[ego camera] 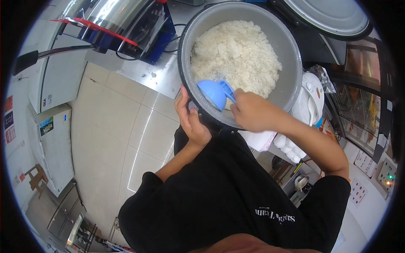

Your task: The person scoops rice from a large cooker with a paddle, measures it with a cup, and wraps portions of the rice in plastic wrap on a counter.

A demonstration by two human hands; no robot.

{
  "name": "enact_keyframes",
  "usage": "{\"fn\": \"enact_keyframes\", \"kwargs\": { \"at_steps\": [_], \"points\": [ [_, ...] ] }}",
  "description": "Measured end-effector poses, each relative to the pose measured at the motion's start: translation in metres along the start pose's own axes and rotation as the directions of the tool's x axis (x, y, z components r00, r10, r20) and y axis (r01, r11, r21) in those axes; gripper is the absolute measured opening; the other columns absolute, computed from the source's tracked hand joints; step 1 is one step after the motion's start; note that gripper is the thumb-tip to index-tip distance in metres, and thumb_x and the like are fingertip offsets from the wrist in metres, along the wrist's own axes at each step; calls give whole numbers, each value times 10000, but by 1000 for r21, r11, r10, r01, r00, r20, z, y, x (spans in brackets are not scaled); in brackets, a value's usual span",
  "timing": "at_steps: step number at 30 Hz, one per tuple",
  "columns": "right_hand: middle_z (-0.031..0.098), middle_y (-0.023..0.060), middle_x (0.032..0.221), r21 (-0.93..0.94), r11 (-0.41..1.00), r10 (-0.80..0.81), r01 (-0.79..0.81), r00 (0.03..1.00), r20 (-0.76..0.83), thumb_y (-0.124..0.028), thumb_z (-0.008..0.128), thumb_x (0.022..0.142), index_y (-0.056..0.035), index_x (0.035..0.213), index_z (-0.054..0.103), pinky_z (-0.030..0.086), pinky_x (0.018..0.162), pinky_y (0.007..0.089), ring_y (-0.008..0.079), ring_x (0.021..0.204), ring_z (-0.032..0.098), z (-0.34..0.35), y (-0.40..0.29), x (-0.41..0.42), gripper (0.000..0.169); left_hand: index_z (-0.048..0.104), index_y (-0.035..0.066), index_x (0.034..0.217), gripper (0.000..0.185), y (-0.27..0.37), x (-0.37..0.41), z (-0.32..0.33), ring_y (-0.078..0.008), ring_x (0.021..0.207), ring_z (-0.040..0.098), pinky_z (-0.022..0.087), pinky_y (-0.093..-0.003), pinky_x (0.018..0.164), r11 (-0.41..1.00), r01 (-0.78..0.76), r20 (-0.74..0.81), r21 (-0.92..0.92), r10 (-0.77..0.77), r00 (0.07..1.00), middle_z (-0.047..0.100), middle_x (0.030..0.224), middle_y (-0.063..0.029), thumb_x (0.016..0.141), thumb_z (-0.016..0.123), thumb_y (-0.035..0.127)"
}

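Observation:
A large round cooker pot (pixel 288 85) with a grey inner wall and a dark rim stands open in front of me. Cooked white rice (pixel 235 53) fills its bottom. My right hand (pixel 253 110) grips the handle of a light blue plastic scoop (pixel 212 93) with a rounded bowl. The scoop's mouth is turned against the pot's inner wall, at the near left side; what it contains is mostly hidden. My left hand (pixel 193 121) leans against the outside of the rim close by, fingers extended and thumb apart, holding nothing.
The raised metal lid (pixel 332 15) is behind the pot at right. A machine with a lever handle (pixel 66 51) stands on the steel counter (pixel 152 76) at left. A white appliance (pixel 308 98) and white eggs or egg-shaped items (pixel 289 147) crowd the pot's right side, near a glass-fronted cabinet (pixel 360 101).

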State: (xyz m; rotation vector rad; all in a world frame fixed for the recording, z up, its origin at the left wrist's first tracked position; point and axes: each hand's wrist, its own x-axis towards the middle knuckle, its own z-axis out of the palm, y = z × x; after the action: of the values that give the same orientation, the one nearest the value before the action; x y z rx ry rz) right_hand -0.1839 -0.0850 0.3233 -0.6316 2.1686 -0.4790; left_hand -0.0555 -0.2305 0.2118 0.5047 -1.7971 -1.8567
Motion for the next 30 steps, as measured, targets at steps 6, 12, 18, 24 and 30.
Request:
{"fn": "enact_keyframes", "kwargs": {
  "at_steps": [6, 12, 18, 24, 30],
  "points": [
    [600, 105, 698, 397, 864, 210, -309, 938, 274, -251, 541, 1055, 56, 1139, 572, 479, 481, 431, 251, 510, 607, -4, 7, 66, 320, 343, -69, 1612, 616, 1, 5, 1, -327, 1481, 424, 309, -451, 1245, 999, 0, 23, -41, 1, 1000, 398, 1627, -225, 1009, 359, 55],
    [438, -18, 588, 892, 439, -35, -109, 990, 138, -294, 470, 1123, -30, 1141, 558, 362, 355, 267, 106, 402, 462, -39, 30, 27, 278, 387, -53, 1582, 555, 16, 11, -5, -299, 1460, 425, 314, -427, 1227, 996, 13, 73, 86, -19, 997, 435, 1596, -225, 1037, 424, 45],
    [427, -10, 603, 966, -218, -288, 137, 937, -198, -428, 284, 1177, -7, 1240, 532, 378, 347, 256, 98, 393, 436, -4, 49, -81, 493, 622, 12, 1259, 270, 54, 6, -40, -272, 1085, 598, 466, -432, 962, 823, -555, 21, -123, 561, 828, 611, 1156, -147, 1014, 592, 121],
    [425, -4, 623, 817, -436, 52, 378, 917, -396, -502, 270, 1171, -58, 1312, 523, 353, 337, 255, 99, 390, 410, 153, 106, -170, 530, 688, 46, 1027, 201, 108, 4, 8, -255, 874, 631, 505, -409, 820, 992, 34, 957, 118, -105, -271, 635, 920, -82, 1012, 668, 246],
    [425, 4, 606, 591, -453, 643, 667, 704, -301, -479, 359, 1166, -123, 1214, 499, 320, 324, 259, 99, 384, 376, 270, 119, -201, 385, 691, 79, 1180, 284, -76, -51, 57, -352, 1168, 657, 504, -481, 992, 891, -452, 969, -27, -88, -230, 688, 1225, -145, 952, 715, 247]
  ]
}}
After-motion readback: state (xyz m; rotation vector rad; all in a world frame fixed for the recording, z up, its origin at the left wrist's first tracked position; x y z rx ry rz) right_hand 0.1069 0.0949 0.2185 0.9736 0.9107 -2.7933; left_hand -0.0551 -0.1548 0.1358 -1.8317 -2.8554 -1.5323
